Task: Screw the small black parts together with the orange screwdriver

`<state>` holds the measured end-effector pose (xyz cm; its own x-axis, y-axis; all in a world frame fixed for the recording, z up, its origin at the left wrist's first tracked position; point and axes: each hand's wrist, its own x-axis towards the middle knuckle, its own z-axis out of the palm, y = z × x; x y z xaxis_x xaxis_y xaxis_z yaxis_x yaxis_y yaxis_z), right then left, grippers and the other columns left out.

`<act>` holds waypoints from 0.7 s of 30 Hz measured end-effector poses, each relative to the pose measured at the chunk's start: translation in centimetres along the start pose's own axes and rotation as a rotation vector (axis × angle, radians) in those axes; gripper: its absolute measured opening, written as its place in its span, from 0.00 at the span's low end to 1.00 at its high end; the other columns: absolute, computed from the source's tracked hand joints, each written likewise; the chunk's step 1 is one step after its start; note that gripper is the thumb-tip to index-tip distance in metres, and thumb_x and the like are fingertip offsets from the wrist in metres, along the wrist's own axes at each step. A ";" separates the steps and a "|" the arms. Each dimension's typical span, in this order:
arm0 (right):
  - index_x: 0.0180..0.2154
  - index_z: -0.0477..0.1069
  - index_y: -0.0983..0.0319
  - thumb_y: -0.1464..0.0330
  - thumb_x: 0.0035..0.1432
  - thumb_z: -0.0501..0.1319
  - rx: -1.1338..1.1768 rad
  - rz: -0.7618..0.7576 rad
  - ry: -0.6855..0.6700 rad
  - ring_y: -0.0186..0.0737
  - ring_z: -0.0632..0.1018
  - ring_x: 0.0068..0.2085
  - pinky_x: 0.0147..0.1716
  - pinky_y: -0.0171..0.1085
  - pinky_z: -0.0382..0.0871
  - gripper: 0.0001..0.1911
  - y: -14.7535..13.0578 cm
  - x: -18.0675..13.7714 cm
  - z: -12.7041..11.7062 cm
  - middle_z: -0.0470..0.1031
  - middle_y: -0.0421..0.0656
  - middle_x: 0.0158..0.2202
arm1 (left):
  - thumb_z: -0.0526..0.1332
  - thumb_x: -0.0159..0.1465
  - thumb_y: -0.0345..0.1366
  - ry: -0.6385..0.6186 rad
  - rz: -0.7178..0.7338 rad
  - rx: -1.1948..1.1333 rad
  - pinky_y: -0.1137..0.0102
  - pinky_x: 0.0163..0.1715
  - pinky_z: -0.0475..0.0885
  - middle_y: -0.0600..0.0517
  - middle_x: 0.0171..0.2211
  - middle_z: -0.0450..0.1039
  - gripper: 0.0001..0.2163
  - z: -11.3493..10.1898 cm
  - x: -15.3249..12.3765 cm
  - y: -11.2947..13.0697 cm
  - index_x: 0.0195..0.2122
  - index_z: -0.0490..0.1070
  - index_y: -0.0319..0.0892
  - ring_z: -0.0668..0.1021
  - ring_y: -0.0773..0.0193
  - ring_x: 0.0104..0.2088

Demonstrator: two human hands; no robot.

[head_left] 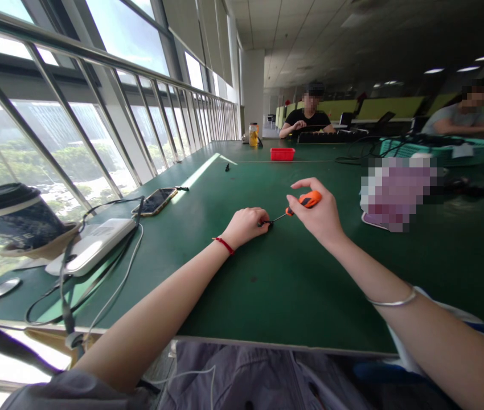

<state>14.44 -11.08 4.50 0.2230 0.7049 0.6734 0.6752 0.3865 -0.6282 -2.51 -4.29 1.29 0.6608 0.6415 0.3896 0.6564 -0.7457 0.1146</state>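
The person's two arms reach forward over the green bench (246,307), and the hands come near each other around its middle. The left arm enters from the lower left and goes up toward the right in an almost straight line. The left hand (246,225) is low at the bench, with its back turned upward and its fingers bent together. These fingers are closed on a small black part (270,224), of which only a little is visible at the fingertips; the rest is hidden by the hand.

The right forearm comes from the lower right and is inclined toward the left. The right hand (319,213) is raised a little higher in the view and holds a screwdriver (311,198) by its orange handle. The thumb lies along the near side of the handle, while the index finger is lifted and arched above it, so that an open curve is formed between them. How the other fingers are placed I cannot tell, because the hand covers them. The screwdriver is tilted, its thin shaft descending to the left, and its tip is at the black part; whether it is seated inside, I cannot tell.

A red cord (224,245) is around the left wrist, and a silver bangle (391,300) is around the right forearm. Farther away on the bench stands a red box (282,154).
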 end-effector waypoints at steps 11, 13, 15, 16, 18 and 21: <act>0.34 0.64 0.57 0.59 0.47 0.61 -0.019 0.032 -0.006 0.35 0.68 0.24 0.28 0.36 0.63 0.13 -0.2 -0.2 0.1 0.64 0.35 0.23 | 0.56 0.57 0.34 0.007 -0.008 0.005 0.73 0.30 0.67 0.53 0.33 0.76 0.08 0.0 0.0 0.0 0.33 0.74 0.42 0.76 0.64 0.32; 0.34 0.65 0.57 0.62 0.47 0.60 -0.002 0.007 -0.029 0.35 0.69 0.25 0.28 0.36 0.63 0.11 -0.2 -0.2 0.1 0.65 0.36 0.24 | 0.56 0.57 0.34 0.005 -0.009 0.006 0.73 0.30 0.67 0.53 0.32 0.76 0.08 0.0 0.0 0.0 0.33 0.74 0.42 0.76 0.64 0.32; 0.38 0.64 0.57 0.64 0.45 0.60 0.011 -0.003 -0.026 0.35 0.69 0.25 0.27 0.35 0.63 0.15 -0.1 -0.3 0.2 0.66 0.35 0.25 | 0.56 0.57 0.34 0.003 -0.014 0.011 0.73 0.30 0.67 0.53 0.32 0.76 0.08 0.0 0.0 0.0 0.33 0.74 0.42 0.76 0.64 0.31; 0.40 0.63 0.57 0.65 0.44 0.61 0.018 -0.004 -0.025 0.35 0.69 0.24 0.26 0.35 0.63 0.18 0.0 -0.3 0.2 0.66 0.35 0.25 | 0.56 0.57 0.34 0.003 -0.015 0.014 0.73 0.30 0.67 0.53 0.32 0.76 0.08 -0.1 0.0 0.0 0.33 0.74 0.42 0.76 0.64 0.31; 0.42 0.62 0.57 0.64 0.42 0.62 0.033 0.001 -0.035 0.35 0.69 0.23 0.25 0.35 0.63 0.22 0.1 -0.3 0.2 0.66 0.34 0.24 | 0.56 0.57 0.34 0.003 -0.015 0.017 0.72 0.30 0.67 0.53 0.32 0.76 0.08 -0.1 -0.1 0.0 0.33 0.74 0.42 0.76 0.64 0.31; 0.35 0.66 0.57 0.60 0.48 0.59 0.021 0.029 -0.084 0.37 0.70 0.25 0.27 0.36 0.64 0.12 0.1 -0.2 0.1 0.67 0.36 0.22 | 0.56 0.57 0.34 0.003 -0.010 0.016 0.72 0.30 0.67 0.53 0.33 0.76 0.08 -0.1 -0.1 0.0 0.33 0.74 0.42 0.76 0.64 0.32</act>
<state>14.39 -11.08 4.24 0.1823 0.7630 0.6202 0.6541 0.3768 -0.6559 -2.55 -4.37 1.32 0.6532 0.6484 0.3910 0.6688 -0.7362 0.1037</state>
